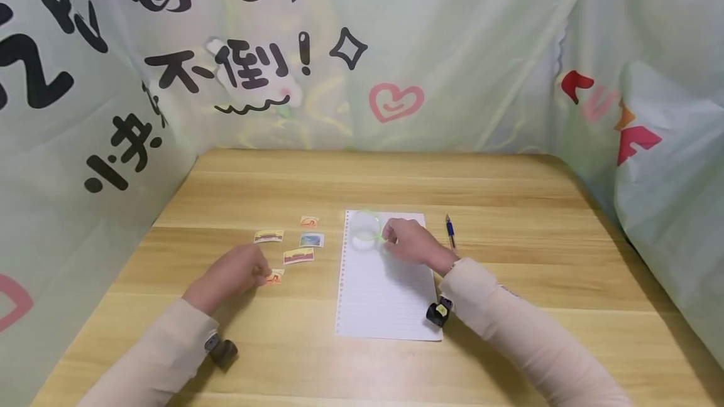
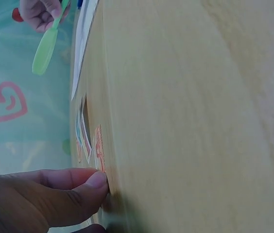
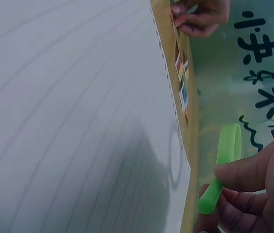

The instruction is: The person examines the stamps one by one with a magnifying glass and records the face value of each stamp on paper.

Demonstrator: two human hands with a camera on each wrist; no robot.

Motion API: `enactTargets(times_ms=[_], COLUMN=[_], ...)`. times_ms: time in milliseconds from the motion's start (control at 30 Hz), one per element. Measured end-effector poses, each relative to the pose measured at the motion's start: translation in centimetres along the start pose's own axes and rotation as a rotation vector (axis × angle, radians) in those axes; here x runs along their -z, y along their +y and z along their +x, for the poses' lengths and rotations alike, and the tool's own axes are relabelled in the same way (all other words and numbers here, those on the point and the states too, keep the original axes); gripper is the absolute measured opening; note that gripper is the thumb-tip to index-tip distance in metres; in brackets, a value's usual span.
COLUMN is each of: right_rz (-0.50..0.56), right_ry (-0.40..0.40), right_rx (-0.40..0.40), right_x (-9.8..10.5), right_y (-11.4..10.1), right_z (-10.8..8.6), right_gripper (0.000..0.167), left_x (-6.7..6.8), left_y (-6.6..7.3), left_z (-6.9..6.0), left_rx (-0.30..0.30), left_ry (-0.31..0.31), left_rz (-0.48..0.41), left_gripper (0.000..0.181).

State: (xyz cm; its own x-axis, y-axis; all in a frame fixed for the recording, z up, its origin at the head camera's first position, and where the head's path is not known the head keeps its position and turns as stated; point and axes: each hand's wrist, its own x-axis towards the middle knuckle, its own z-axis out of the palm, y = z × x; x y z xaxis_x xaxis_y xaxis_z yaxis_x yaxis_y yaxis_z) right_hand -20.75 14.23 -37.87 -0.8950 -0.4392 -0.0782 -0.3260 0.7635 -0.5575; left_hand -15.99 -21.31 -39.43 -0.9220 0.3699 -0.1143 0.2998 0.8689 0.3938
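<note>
My left hand (image 1: 234, 272) pinches the edge of a small orange-and-white stamp (image 1: 275, 276) at the near left; thumb and forefinger meet on it in the left wrist view. My right hand (image 1: 413, 240) holds a green magnifying glass (image 1: 366, 226) by its handle, raised above the top of a lined sheet (image 1: 390, 306). In the right wrist view the green rim (image 3: 229, 141) stands nearly edge-on beyond the thumb. Between left hand and sheet lie two yellow-and-red stamps (image 1: 268, 236), a blue stamp (image 1: 312, 240) and another orange stamp (image 1: 309, 222).
A blue pen (image 1: 450, 231) lies just right of the sheet, partly behind the right forearm. The wooden table (image 1: 509, 193) is bordered at the back and sides by a pale printed cloth (image 1: 452, 49). Each wrist carries a small black camera.
</note>
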Motion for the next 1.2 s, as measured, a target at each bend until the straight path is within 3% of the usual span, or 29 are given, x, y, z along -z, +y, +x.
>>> enactTargets(times_ms=[267, 467, 700, 1200], right_rz=[0.002, -0.022, -0.055, -0.065], right_ry=[-0.041, -0.070, -0.126, -0.215], right_rx=[-0.007, 0.053, 0.105, 0.144], right_x=[-1.7, -2.7, -4.3, -6.8], right_y=[-2.1, -3.5, -4.8, -8.3], right_z=[0.6, 1.0, 1.7, 2.5], right_gripper=[0.009, 0.010, 0.009, 0.015], left_x=[0.0, 0.0, -0.2, -0.2], left_y=[0.7, 0.6, 0.3, 0.2], left_z=[0.2, 0.4, 0.5, -0.1], left_rx=[0.017, 0.035, 0.017, 0.021], left_ry=[-0.019, -0.012, -0.008, 0.065], left_rz=[0.004, -0.001, -0.002, 0.013], left_gripper=[0.017, 0.017, 0.020, 0.016])
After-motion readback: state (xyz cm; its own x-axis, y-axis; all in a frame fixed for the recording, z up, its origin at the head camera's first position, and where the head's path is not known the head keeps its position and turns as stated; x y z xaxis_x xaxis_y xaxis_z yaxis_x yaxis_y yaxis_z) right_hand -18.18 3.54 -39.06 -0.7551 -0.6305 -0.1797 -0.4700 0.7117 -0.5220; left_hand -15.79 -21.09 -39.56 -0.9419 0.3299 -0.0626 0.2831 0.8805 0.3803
